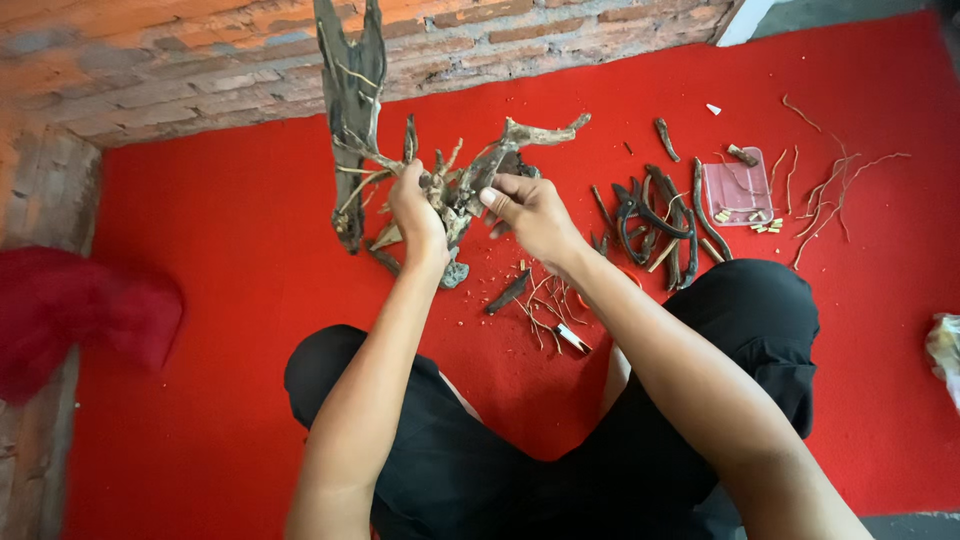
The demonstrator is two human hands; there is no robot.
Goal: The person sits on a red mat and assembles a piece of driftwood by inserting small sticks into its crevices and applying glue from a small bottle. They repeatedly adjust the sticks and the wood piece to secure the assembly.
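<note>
A branched driftwood assembly [352, 95] of grey-brown roots stands on the red carpet [220, 260] in front of me, with one tall piece rising at its left. My left hand [417, 208] grips the assembly at its middle. My right hand [530, 210] is closed on a branch at the assembly's right side, fingers pressed against the wood. I sit cross-legged in black trousers behind it.
A pile of dark curved wood pieces [655, 215] lies to the right, with a pink shallow tray [737, 187] and thin roots [830, 195] beyond. Small twigs and a small tool [572, 338] lie near my knee. A brick wall [150, 60] runs along the back; red cloth [80, 315] lies left.
</note>
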